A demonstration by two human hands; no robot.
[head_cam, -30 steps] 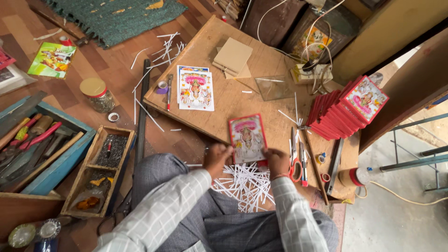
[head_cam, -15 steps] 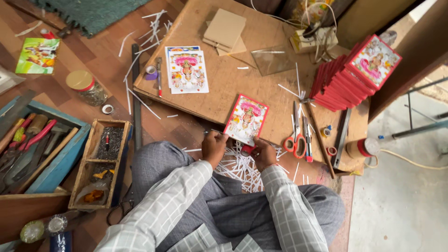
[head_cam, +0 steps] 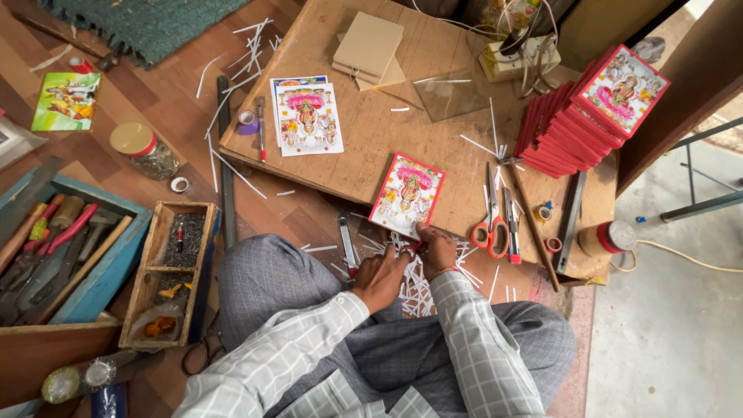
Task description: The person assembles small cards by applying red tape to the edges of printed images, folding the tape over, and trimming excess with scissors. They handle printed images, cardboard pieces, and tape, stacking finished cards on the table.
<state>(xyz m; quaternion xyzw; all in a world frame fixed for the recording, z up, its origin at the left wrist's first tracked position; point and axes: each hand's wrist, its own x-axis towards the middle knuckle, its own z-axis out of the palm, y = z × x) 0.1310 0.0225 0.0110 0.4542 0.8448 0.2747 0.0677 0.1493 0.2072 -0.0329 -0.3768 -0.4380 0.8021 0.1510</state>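
A red-framed colourful picture [head_cam: 406,193] lies tilted at the front edge of the wooden board [head_cam: 364,131]. My right hand [head_cam: 438,249] pinches its near corner. My left hand [head_cam: 379,277] is curled just below the board's edge, over a heap of white paper strips [head_cam: 418,290] in my lap; whether it holds anything is hidden. Red-handled scissors [head_cam: 492,224] lie right of the picture.
A stack of red-framed pictures [head_cam: 596,116] leans at the board's right. Loose prints [head_cam: 307,116], cardboard pieces [head_cam: 370,50] and a glass pane [head_cam: 451,97] lie further back. A blue tool tray [head_cam: 108,271] and a wooden nail box [head_cam: 159,232] stand on the left.
Both hands held the picture's near edge before. Now my left hand has dropped away toward my lap, and only my right hand stays at the corner. The view has shifted slightly.
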